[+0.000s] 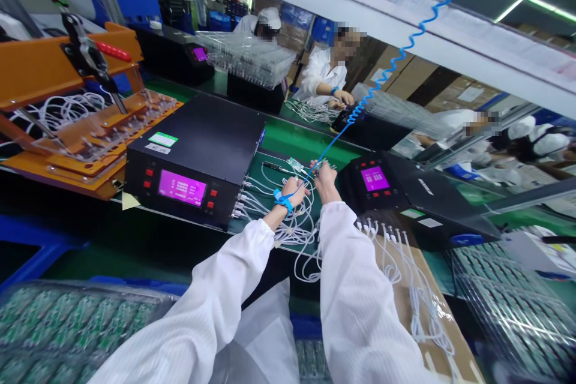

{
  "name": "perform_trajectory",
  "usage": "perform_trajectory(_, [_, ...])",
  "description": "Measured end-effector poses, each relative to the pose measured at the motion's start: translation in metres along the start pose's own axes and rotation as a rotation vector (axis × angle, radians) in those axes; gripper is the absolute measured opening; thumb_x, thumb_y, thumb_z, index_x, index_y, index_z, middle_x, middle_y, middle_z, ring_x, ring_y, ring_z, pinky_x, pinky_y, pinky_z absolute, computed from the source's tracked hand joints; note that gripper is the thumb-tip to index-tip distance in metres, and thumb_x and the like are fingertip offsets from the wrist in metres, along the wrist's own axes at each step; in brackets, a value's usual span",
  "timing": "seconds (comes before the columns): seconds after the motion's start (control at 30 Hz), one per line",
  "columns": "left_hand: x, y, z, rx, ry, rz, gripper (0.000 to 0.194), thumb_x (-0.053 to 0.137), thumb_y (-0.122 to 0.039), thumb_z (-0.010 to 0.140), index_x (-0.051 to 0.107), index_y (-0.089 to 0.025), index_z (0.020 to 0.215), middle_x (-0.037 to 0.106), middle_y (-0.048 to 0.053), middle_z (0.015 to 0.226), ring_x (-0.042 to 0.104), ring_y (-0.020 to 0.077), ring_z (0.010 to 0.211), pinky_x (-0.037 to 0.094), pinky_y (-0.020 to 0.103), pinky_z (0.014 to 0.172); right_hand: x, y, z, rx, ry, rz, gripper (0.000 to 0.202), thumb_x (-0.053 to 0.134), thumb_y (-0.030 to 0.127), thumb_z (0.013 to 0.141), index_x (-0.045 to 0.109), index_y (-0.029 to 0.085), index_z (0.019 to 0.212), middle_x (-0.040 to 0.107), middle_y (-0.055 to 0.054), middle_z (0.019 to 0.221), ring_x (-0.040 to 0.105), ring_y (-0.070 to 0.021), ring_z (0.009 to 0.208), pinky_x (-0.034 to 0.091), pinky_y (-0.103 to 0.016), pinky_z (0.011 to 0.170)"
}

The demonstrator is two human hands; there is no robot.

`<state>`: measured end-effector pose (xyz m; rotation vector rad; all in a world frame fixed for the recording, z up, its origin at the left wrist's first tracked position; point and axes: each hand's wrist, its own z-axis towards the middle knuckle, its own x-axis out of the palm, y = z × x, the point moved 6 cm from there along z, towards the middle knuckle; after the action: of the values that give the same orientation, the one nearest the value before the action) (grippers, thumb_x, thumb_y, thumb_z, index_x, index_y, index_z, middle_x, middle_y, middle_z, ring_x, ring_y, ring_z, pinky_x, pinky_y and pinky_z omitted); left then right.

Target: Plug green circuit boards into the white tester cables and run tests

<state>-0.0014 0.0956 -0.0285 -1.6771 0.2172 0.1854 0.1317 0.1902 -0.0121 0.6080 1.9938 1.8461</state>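
Black tester (193,150) at left, white cables (290,234) looping beside it, my left hand (294,191) curled, grip unreadable, green board (296,164) just beyond, my right hand (326,180) half-curled, hold unclear; tangled loops or the blue cord (410,42) could snag and drag the board.

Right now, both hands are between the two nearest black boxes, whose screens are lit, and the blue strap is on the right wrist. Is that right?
No: the head view shows the blue strap on the left wrist, not the right. The left hand and right hand are indeed between the two nearest black boxes, whose screens are lit.
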Motion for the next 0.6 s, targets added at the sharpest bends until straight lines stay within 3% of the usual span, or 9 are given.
perform_trajectory(0.1, [-0.011,0.006,0.001,-0.018,-0.025,0.018,0.017,0.044,-0.016,0.097,0.059,-0.022,0.101,0.079,0.005,0.093,0.073,0.0194,0.083,0.055,0.035,0.086,0.014,0.004,-0.003,-0.056,0.118,-0.002,0.018,0.06,0.018,0.091,0.049,0.021,0.078,0.064,0.0,0.072,0.065,-0.0113,0.064,0.054,-0.021,0.057])
perform_trajectory(0.17, [-0.021,0.009,0.001,-0.023,-0.041,0.062,0.013,0.054,-0.016,0.092,0.059,-0.021,0.104,0.077,0.01,0.102,0.073,0.0237,0.099,0.053,0.038,0.094,0.031,0.002,-0.009,-0.095,0.195,-0.035,0.017,0.066,0.016,0.085,0.05,0.02,0.078,0.064,0.002,0.07,0.061,-0.0104,0.06,0.053,-0.021,0.055])
perform_trajectory(0.33, [-0.043,0.009,-0.014,-0.037,-0.083,0.16,0.031,0.064,-0.022,0.087,0.059,-0.013,0.117,0.068,0.024,0.121,0.065,0.0347,0.123,0.048,0.043,0.104,0.085,-0.009,-0.03,-0.239,0.414,-0.18,0.02,0.073,0.007,0.07,0.063,0.019,0.083,0.066,0.005,0.071,0.058,-0.0113,0.067,0.051,-0.021,0.066])
perform_trajectory(0.47, [-0.06,0.001,-0.022,-0.007,-0.168,0.166,0.057,0.061,-0.02,0.088,0.047,-0.005,0.141,0.059,0.029,0.136,0.057,0.0343,0.135,0.043,0.04,0.112,0.123,-0.012,-0.057,-0.621,0.671,-0.79,0.014,0.076,0.013,0.073,0.067,0.019,0.082,0.07,-0.004,0.084,0.064,-0.0183,0.082,0.05,-0.028,0.08])
perform_trajectory(0.53, [-0.069,-0.004,-0.019,0.015,-0.219,0.131,0.061,0.056,-0.023,0.093,0.041,-0.005,0.149,0.057,0.028,0.14,0.057,0.0317,0.135,0.045,0.037,0.111,0.127,-0.013,-0.065,-0.74,0.736,-1.012,0.012,0.075,0.014,0.075,0.067,0.018,0.083,0.071,-0.009,0.091,0.066,-0.0224,0.085,0.05,-0.031,0.08])
perform_trajectory(0.6, [-0.079,-0.005,-0.012,0.018,-0.294,0.074,0.06,0.049,-0.027,0.098,0.037,-0.007,0.153,0.056,0.027,0.142,0.06,0.0297,0.131,0.048,0.036,0.107,0.121,-0.008,-0.068,-0.791,0.753,-1.06,0.014,0.072,0.013,0.077,0.069,0.019,0.089,0.071,-0.012,0.1,0.067,-0.025,0.087,0.05,-0.033,0.08])
